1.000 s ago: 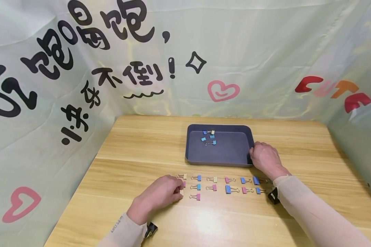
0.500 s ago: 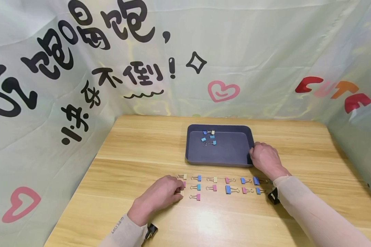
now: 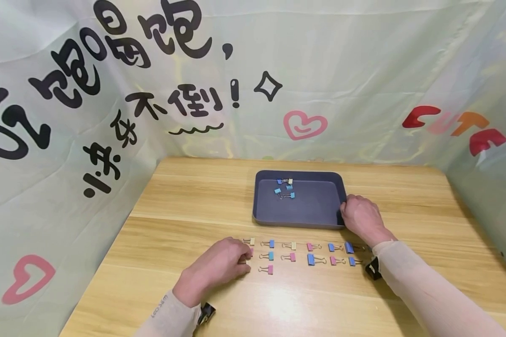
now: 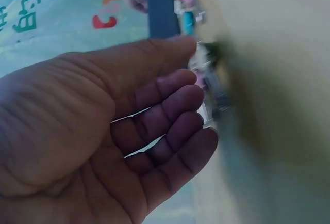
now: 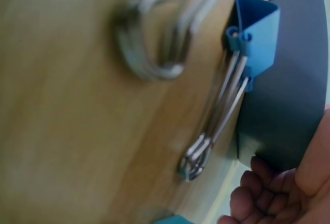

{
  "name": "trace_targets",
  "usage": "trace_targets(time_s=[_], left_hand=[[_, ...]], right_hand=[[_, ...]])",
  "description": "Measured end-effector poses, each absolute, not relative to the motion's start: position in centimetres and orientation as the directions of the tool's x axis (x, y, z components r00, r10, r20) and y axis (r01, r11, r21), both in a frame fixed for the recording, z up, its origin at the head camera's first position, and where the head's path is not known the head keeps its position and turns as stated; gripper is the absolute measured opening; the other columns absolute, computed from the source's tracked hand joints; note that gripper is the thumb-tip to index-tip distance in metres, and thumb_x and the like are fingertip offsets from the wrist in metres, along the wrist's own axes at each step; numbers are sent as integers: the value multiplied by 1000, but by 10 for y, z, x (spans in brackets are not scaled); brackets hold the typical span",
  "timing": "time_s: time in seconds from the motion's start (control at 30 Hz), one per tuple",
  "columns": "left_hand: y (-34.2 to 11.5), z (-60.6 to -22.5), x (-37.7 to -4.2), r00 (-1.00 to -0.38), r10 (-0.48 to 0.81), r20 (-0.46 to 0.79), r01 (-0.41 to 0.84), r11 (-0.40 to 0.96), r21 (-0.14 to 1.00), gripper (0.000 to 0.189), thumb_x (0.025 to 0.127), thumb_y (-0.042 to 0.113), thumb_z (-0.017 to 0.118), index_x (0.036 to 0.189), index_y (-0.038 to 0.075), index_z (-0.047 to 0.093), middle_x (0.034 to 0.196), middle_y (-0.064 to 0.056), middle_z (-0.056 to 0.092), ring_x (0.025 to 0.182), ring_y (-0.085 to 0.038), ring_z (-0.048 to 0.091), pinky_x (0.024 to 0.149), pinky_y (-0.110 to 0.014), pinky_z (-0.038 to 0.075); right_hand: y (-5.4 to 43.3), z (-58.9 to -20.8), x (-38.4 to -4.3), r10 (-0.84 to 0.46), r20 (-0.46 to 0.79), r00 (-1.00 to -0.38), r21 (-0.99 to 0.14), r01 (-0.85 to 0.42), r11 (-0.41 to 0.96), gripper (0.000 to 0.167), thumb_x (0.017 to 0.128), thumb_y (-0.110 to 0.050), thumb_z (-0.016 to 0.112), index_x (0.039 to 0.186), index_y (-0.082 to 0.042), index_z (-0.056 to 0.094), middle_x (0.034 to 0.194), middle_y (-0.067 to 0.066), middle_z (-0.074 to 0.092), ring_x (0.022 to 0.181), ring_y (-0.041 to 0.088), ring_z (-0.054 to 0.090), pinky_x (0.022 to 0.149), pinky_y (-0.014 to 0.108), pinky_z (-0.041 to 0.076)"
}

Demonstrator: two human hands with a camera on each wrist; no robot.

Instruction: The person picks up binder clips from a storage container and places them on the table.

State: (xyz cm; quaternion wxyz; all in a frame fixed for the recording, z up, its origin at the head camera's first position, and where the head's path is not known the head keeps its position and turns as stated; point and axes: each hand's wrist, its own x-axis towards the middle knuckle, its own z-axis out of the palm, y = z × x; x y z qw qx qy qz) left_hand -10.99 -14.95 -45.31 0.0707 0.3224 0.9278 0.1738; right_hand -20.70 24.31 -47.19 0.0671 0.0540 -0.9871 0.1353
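Note:
My left hand (image 3: 219, 263), fingers bent, is at the left end of the rows of binder clips. Its fingertips are close by a pink clip (image 3: 251, 252), partly covered by the hand. In the left wrist view, silvery clip handles (image 4: 220, 100) show just past the fingers; I cannot tell whether a clip is between thumb and index finger. My right hand (image 3: 362, 216) grips the right side of the dark tray (image 3: 301, 222), its fingers curled at the corner in the right wrist view. Blue, teal and cream clips lie at the tray's back left, one being a teal clip (image 3: 292, 195).
Rows of binder clips lie before the tray, among them a cream clip (image 3: 293, 245), a larger blue clip (image 3: 311, 259) and a lone front pink clip (image 3: 270, 269). A printed cloth (image 3: 346, 84) encloses the wooden table (image 3: 185, 196) at the back and sides.
The cream clip seen earlier between my left thumb and index finger no longer shows there. The left hand has shifted only slightly; my right hand stays on the tray.

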Motion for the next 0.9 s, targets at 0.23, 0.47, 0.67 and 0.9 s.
trace_targets(time_s=[0.23, 0.47, 0.67, 0.9], left_hand=[[-148, -416, -135, -836, 549, -2, 509, 775, 374, 19, 100, 23, 70, 112, 11, 77, 102, 1, 76, 94, -14, 67, 90, -35, 58], [-131, -392, -190, -858, 513, -11, 477, 805, 352, 19, 101, 18, 68, 115, 8, 76, 102, -2, 75, 92, -17, 68, 88, -35, 58], [-103, -398, -233, -864, 499, -65, 461, 837, 296, 21, 104, 17, 64, 120, 8, 75, 112, -4, 76, 100, -17, 70, 92, -34, 59], [-69, -413, -259, -824, 551, -131, 530, 832, 164, 29, 107, 10, 54, 127, 10, 75, 126, -5, 75, 113, -19, 69, 102, -36, 57]], right_hand=[[242, -471, -207, -82, 127, -988, -253, -112, 961, 31, 103, -14, 46, 89, 9, 62, 82, 27, 64, 81, 48, 65, 75, 65, 52], [242, -470, -206, -90, 131, -987, -251, -120, 960, 31, 103, -14, 46, 91, 10, 62, 84, 27, 65, 83, 49, 66, 76, 65, 53], [242, -471, -206, -83, 123, -989, -243, -111, 964, 31, 103, -14, 47, 91, 10, 62, 85, 28, 65, 84, 49, 66, 76, 65, 53], [241, -470, -205, -76, 133, -988, -231, -106, 967, 29, 103, -13, 48, 89, 9, 62, 82, 26, 64, 81, 47, 66, 74, 64, 54]])
